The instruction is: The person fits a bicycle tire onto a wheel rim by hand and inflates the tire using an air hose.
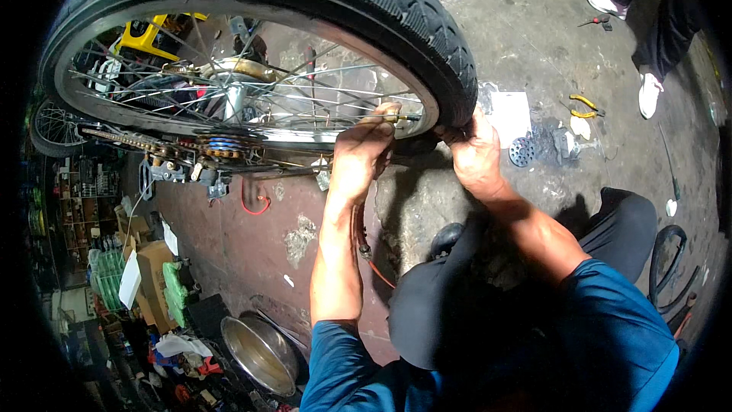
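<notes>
A bicycle wheel with a black tyre (381, 1) and thin metal spokes (305, 90) fills the upper left. My left hand (364, 145) reaches inside the rim (286, 137), its fingers pinched around a small brass-coloured valve stem (400, 117) with a dark base. Against the tyre's right side, my right hand (476, 154) grips the rubber, its fingertips partly hidden behind it. Left of my hands sit the rear sprockets (221, 146), chain (126, 140) and derailleur (171, 171).
Yellow-handled pliers (584, 107), a white sheet (511, 116) and a round perforated disc (521, 152) lie on the floor to the right. Another person's legs (657, 42) stand at upper right. A metal basin (261, 355) and cardboard box (155, 278) are at lower left. An orange hose (379, 273) runs below my left forearm.
</notes>
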The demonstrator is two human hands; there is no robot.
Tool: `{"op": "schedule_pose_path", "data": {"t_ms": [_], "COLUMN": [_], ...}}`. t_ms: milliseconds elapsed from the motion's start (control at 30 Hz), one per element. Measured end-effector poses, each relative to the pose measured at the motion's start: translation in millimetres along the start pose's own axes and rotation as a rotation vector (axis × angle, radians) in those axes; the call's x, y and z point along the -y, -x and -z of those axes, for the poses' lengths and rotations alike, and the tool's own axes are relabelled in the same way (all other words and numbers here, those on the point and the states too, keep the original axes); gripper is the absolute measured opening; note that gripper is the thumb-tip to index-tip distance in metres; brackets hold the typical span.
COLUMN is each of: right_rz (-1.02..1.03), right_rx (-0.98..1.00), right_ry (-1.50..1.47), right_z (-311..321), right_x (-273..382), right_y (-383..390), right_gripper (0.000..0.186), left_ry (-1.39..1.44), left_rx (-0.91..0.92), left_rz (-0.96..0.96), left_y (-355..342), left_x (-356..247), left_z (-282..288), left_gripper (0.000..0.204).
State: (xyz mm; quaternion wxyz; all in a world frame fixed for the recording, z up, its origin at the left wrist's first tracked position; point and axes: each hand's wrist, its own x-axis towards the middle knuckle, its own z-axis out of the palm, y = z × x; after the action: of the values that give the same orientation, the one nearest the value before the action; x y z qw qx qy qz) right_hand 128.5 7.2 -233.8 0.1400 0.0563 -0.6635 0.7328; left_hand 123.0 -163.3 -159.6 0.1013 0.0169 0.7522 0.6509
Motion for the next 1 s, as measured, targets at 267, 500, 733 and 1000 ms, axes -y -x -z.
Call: {"op": "schedule_pose_path", "data": {"t_ms": [267,500,733,1000], "right_rz": [0.062,0.031,0.007,-0.020], "right_rx": [-0.039,-0.041,-0.033,-0.010], "right_ry": [0.099,0.051,0.046,0.084], "right_z": [2,1,1,3], "right_x": [7,6,7,16], "right_y": [-3,-3,-3,-2], "right_gripper": [0.031,0.030,0.030,0.032], "left_ry": [0.142,0.298,0.271,-0.441], "left_rx": [0.004,0.050,0.023,0.012], "left_rz": [0.093,0.176,0.192,-0.214], "left_y": [0,-2,1,0], "left_x": [0,-5,-13,-1], "left_z": [0,1,-3,5], "left_gripper": [0.034,0.034,0.033,0.036]}}
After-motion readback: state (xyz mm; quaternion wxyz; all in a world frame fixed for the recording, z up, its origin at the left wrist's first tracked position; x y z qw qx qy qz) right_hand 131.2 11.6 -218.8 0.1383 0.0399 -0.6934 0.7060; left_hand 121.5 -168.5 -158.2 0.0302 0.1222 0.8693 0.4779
